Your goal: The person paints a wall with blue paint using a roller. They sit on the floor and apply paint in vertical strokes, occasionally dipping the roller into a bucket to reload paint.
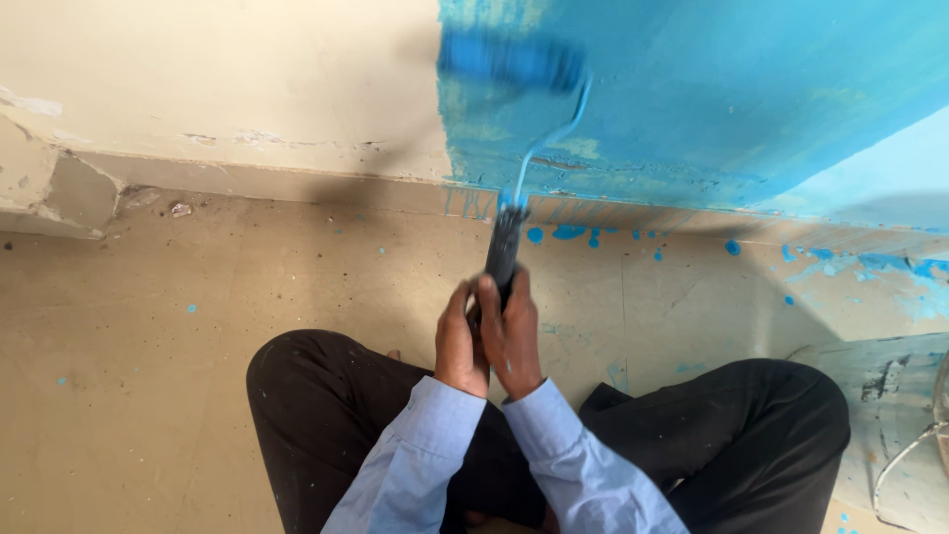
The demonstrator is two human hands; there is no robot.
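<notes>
Knees in dark trousers are seen at the bottom of the frame, folded apart on the floor, with light blue sleeves running up between them toward the centre.

Both hands are closed around the dark handle of a paint roller. The left hand is wrapped on the lower left side of the grip; the right hand is pressed against it from the right, fingers curled over the handle. The two hands are touching each other, at about the same height.

From the grip, the tool's long axis runs straight up the frame, away from the body. A thin bent wire arm rises from the handle and hooks to the right end of the roller sleeve, which lies crosswise, blurred, at upper centre, against the wall.

The roller sleeve sits at the left edge of the blue painted area; bare cream wall lies to its left. Nothing stands between hands and wall.

Blue drips are scattered on the tan floor below the wall's foot. Chipped plaster is noted at upper left. A paint-stained sheet and a wire loop lie at lower right, well apart from the hands.
</notes>
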